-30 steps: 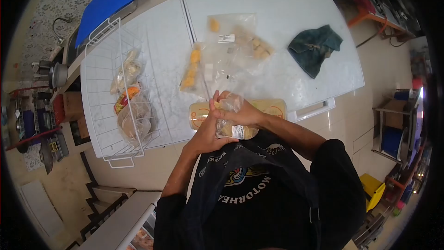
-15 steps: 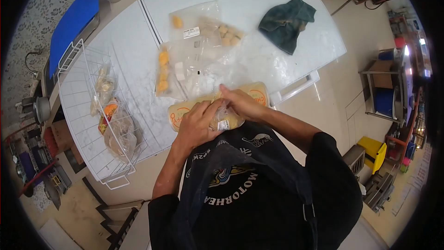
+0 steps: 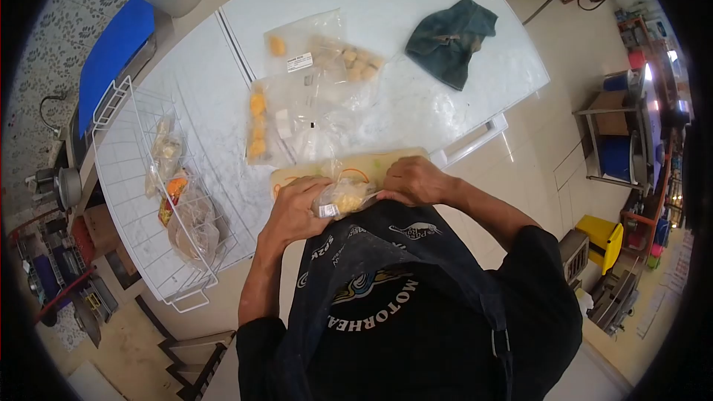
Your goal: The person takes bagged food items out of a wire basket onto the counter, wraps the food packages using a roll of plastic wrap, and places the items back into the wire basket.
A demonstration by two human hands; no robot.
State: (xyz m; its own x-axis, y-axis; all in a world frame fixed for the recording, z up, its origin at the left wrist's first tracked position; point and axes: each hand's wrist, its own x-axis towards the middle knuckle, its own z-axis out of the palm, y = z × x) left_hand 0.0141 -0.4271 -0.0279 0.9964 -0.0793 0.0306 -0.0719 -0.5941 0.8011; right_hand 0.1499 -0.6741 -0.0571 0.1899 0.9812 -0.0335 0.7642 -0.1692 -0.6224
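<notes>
Close to my apron, both hands hold a clear plastic bag with yellowish pieces inside and a white label at its lower left. My left hand is closed on the bag's left side. At the other end my right hand pinches the plastic. Just behind them lies a long pale-yellow pack with orange print, partly hidden by my hands. Farther back are a flat clear bag with yellow pieces along its left edge and another labelled bag holding tan pieces.
A white top with a side handle carries these things. On the left, a white wire basket contains several bagged items. A crumpled dark green cloth lies at the back right.
My right hand has moved right and away from my left, drawing the bag's plastic out. The bag and my left hand have shifted slightly left; more of the yellow contents shows.
</notes>
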